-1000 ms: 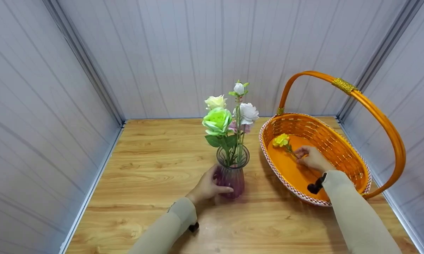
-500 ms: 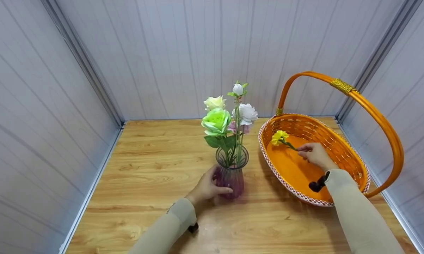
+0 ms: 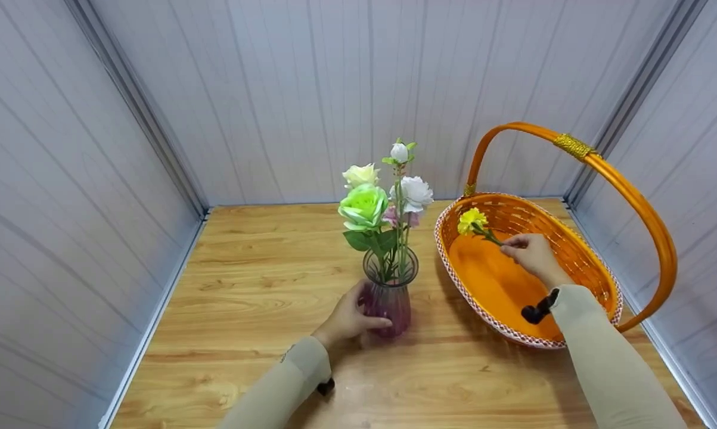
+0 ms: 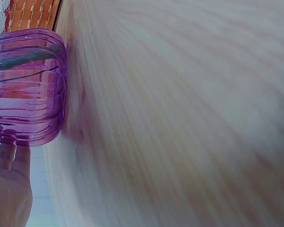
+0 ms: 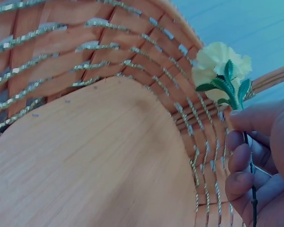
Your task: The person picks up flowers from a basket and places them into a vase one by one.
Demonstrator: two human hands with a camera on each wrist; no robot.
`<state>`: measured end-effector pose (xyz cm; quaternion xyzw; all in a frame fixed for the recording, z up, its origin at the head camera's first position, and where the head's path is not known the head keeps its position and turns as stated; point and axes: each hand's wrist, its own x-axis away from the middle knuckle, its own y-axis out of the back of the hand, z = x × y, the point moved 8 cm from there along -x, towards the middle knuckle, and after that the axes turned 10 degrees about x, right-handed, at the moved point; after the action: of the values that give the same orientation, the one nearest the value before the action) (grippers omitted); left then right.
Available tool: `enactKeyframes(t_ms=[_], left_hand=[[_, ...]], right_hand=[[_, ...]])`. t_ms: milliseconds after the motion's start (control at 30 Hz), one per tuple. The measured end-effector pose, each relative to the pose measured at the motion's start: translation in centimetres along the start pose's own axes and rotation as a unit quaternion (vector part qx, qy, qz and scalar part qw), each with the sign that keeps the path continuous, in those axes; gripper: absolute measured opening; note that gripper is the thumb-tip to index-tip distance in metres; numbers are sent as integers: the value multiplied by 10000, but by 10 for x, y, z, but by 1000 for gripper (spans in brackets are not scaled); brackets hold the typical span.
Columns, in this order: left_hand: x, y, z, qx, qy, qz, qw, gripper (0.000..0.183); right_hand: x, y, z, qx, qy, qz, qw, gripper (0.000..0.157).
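My left hand (image 3: 349, 316) grips the lower part of a ribbed glass vase (image 3: 389, 310), clear at the top and purple-pink below, which stands upright on the table. Several artificial flowers rise from it: a green rose (image 3: 364, 207), a cream rose (image 3: 360, 176), a white carnation (image 3: 415, 193), a white bud and a pink bloom. In the left wrist view, fingers lie against the purple glass (image 4: 26, 90) and stems show inside. My right hand (image 3: 534, 257) pinches the stem of a yellow carnation (image 3: 471, 220) inside the orange basket (image 3: 483, 298); its green leaves show in the right wrist view.
The basket, with a tall arched handle (image 3: 650, 208) and a red-and-white braided rim, stands to the right of the vase. Pale panelled walls (image 3: 275, 101) enclose the wooden table (image 3: 257, 268) at the back and both sides.
My right hand has lifted the yellow carnation from the basket's floor, its bloom now tilted up. The left hand stays at the vase. The view has shifted slightly.
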<state>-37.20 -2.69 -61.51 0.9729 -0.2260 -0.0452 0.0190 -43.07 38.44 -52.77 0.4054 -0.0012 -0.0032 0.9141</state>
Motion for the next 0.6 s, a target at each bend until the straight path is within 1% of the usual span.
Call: enactKeyframes(t_ms=[133,300,467,600], left_hand=[[0,1,0,-113,-25,-6,9999,83],[-1,1,0,-145,-58,9,9999,84],[-1,0,1,-57,-42,18,10000,87],[-1,0,1,-84,-85,47,9999,87]], right_hand=[[1,3,10,-91,63,-114,9999,30],[5,5,27,-237,339,-339,9986,30],[8,8,44,-546,510,-592,9954,28],[13,11,58,-822,547,-677,9928,25]])
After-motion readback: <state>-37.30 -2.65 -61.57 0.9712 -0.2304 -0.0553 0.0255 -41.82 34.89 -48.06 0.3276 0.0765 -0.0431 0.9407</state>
